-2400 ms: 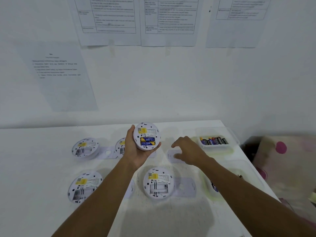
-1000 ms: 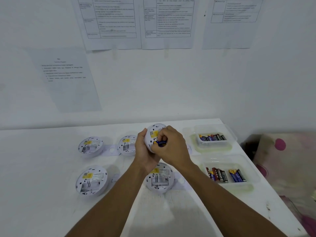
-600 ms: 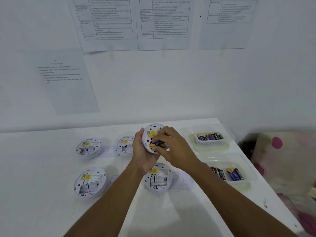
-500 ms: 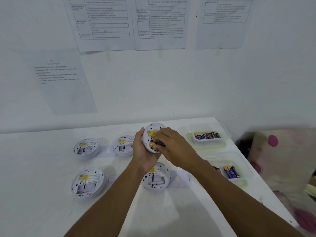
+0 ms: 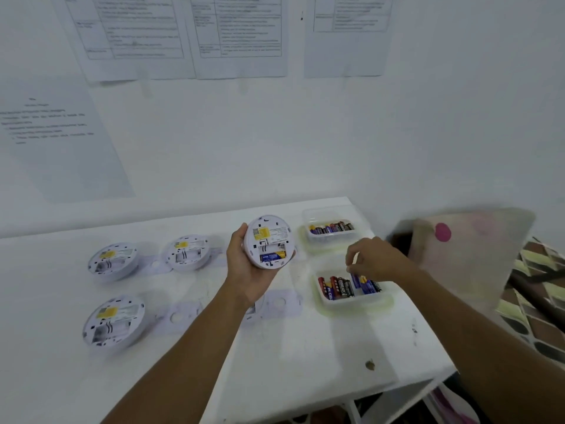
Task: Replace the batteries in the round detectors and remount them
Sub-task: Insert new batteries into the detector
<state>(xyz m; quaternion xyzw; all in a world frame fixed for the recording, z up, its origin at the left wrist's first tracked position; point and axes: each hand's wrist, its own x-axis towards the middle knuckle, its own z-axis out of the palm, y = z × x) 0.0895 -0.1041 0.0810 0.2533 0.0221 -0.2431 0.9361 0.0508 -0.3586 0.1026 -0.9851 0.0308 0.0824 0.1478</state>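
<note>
Above the middle of the table [image 5: 305,347], the held detector [image 5: 269,241] is kept clear of the surface with its back side toward the camera. It is gripped round the rim by the left hand [image 5: 244,267], thumb up the left edge and fingertips curled under the right edge. One blue-and-yellow cell [image 5: 273,256] is seated in the lower slot; the upper slot is open.

Laid back-up on the table to the left are the far-left detector [image 5: 112,262], the far-middle detector [image 5: 189,253] and the near-left detector [image 5: 113,320]. A fourth unit is largely hidden beneath the left forearm. Flat mounting plates [image 5: 179,316] are laid beside them.

To the right, two clear tubs are set one behind the other.
- **Far tub [image 5: 308,214]:** a row of mixed batteries.
- **Near tub [image 5: 324,302]:** red, black and blue batteries side by side.

The right hand [image 5: 376,260] is held over the near tub, palm down and fingers curled. Thumb and forefinger are pinched on the upper end of a blue battery [image 5: 356,279], which is tilted up from the row; detail is blurred.

Printed sheets [image 5: 238,35] are taped to the wall behind. A spotted cloth [image 5: 470,249] is noted right of the table.
</note>
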